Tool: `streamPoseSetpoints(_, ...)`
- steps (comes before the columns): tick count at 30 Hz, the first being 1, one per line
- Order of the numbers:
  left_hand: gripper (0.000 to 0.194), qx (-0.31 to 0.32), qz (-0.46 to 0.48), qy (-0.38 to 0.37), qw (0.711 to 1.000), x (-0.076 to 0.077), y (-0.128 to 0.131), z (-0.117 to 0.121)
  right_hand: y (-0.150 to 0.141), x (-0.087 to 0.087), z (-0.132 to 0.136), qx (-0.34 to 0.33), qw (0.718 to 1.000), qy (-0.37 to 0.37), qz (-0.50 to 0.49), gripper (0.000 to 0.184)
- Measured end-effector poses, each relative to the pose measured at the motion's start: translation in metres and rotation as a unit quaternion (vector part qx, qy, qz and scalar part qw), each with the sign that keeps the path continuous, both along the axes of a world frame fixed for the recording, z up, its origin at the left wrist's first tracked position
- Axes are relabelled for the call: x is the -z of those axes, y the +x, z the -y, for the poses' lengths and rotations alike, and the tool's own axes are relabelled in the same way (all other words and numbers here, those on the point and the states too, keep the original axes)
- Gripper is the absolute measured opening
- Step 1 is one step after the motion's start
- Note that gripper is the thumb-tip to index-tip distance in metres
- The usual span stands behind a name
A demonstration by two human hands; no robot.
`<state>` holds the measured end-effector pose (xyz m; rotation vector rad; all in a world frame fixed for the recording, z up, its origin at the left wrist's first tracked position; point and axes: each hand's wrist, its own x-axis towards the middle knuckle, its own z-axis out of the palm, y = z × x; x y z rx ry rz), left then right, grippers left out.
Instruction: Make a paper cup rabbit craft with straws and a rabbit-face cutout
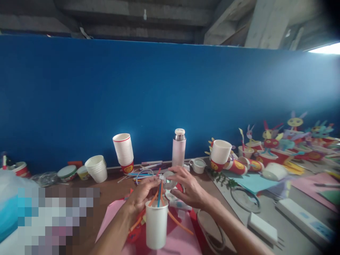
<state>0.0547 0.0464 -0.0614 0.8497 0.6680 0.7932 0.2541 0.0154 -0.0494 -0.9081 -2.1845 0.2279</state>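
A white paper cup [156,228] stands upright in front of me on pink paper [186,233]. Orange and blue strips [159,199] rise out of it and come together at the top. My left hand [145,193] pinches these strips near their upper ends. Just to the right, my right hand [188,186] has its fingers curved around a roll of clear tape [169,179], close to the strip tops. More orange strips [180,224] hang beside the cup. The right fingertips partly hide the roll.
A pink thermos [179,150] stands behind my hands, with stacked paper cups [123,148] to its left. At right lie a power strip [302,219], a white adapter [262,228], a cable [245,199] and several cup figures [271,143]. A blue partition [143,88] closes off the back.
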Motion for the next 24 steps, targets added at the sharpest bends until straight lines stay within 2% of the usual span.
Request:
streamPoseSetpoints(3, 0.009, 0.008, 0.006, 0.003, 1.000, 0.000, -0.001, 0.001, -0.001, 0.002, -0.001, 0.024, 0.997, 0.039, 0.056, 0.020)
streamPoseSetpoints(5, 0.008, 0.004, -0.001, 0.001, 1.000, -0.003, -0.003, 0.000, -0.001, 0.007, -0.003, 0.031, 0.998, 0.034, 0.047, 0.015)
streamPoseSetpoints(11, 0.012, -0.013, -0.020, 0.025, 0.999, -0.014, -0.012, -0.002, 0.002, 0.012, -0.005, 0.045, 0.992, -0.080, -0.085, 0.006)
streamPoseSetpoints(16, 0.020, -0.005, -0.039, 0.051, 0.998, -0.021, -0.011, 0.002, -0.001, 0.012, -0.005, 0.059, 0.978, -0.138, -0.146, 0.012)
streamPoseSetpoints(24, 0.022, -0.013, -0.013, 0.036, 0.999, -0.028, -0.003, 0.010, -0.005, 0.011, -0.003, 0.071, 0.980, -0.126, -0.134, 0.016)
